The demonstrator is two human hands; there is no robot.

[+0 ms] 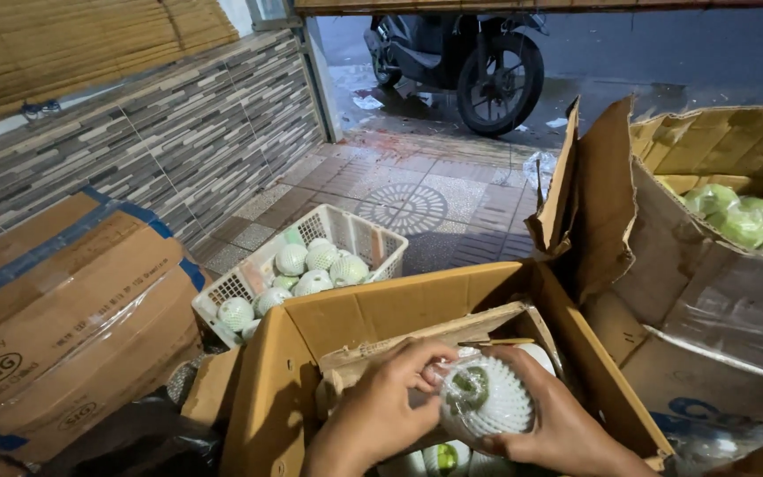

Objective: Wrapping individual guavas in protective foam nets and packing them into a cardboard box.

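Note:
Both my hands hold one green fruit [468, 389] wrapped in a white foam net sleeve [492, 408], over an open cardboard box [337, 322] at the bottom centre. My left hand [381, 408] grips the sleeve's left side with fingertips at its open end. My right hand [556, 422] cups the fruit from the right and below. More netted fruit [441, 458] lies inside the box under my hands.
A white plastic basket [366, 237] of netted fruit stands behind the box on the tiled floor. A large torn carton [708, 291] at right holds bare green fruit [735, 216]. Taped cartons [64, 300] sit left by a stone wall. A parked motorbike [479, 62] stands outside.

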